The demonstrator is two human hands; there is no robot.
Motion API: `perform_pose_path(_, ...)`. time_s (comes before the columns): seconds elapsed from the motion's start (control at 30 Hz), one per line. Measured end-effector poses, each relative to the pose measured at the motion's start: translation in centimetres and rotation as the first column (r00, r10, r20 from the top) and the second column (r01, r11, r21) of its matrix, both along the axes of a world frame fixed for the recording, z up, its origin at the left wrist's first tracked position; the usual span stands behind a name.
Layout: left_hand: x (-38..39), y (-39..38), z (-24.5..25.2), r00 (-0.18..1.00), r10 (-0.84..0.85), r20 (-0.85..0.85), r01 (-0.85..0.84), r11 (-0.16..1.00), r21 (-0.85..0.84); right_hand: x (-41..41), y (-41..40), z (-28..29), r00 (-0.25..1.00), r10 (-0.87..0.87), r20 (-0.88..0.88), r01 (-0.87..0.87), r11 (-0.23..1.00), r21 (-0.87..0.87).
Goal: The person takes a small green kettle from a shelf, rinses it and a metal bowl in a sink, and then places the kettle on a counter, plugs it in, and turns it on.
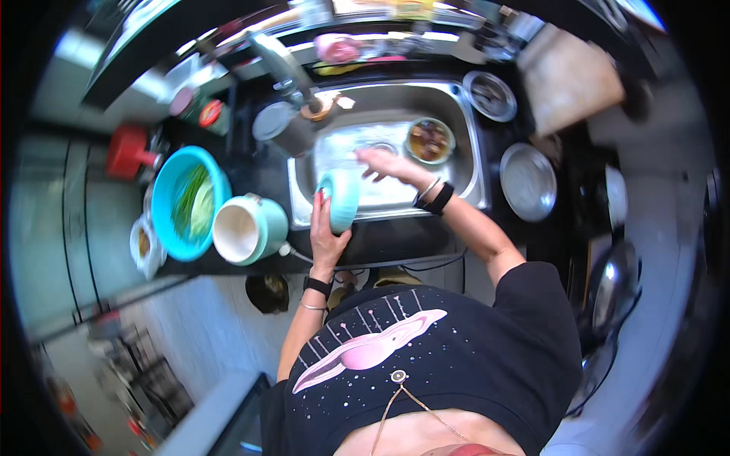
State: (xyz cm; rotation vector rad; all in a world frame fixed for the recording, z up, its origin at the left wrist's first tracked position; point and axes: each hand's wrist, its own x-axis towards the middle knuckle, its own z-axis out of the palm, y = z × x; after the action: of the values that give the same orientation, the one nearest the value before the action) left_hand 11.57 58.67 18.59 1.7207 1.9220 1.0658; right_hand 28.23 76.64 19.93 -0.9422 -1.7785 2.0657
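Note:
My left hand (326,233) grips a round turquoise piece (343,200), a bowl or a lid, tilted on its side over the sink's front edge. My right hand (390,165), blurred, is over the stainless steel sink (365,199) with its fingers apart and nothing in them. Just beyond it, a bowl of brown pieces in liquid (430,141) sits in the basin. To the left of my left hand stands a turquoise electric pot (275,228) without a lid, its white inside showing.
Left on the dark counter is a blue basin (221,171) holding green stalks (191,196) and a pale green vegetable (202,211). A grey container (288,128) stands by the faucet (285,60). Metal bowls (527,182) and a cutting board (570,80) are at the right. A cord (299,255) crosses the counter's front.

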Motion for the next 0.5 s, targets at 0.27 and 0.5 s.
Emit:
perform_pose_path(0.27,6.6,0.3,-1.1,0.794,-0.518,-0.319,0.522,0.849,-0.080,7.9,-11.0,-2.3,0.782,-0.564,0.265,0.570,0.819,0.061)
perform_pose_path(0.5,13.1,0.9,-1.3,0.583,-0.721,-0.374,0.742,0.661,-0.116,16.2,-15.1,-7.6,0.490,-0.871,-0.038,0.809,0.471,-0.353)
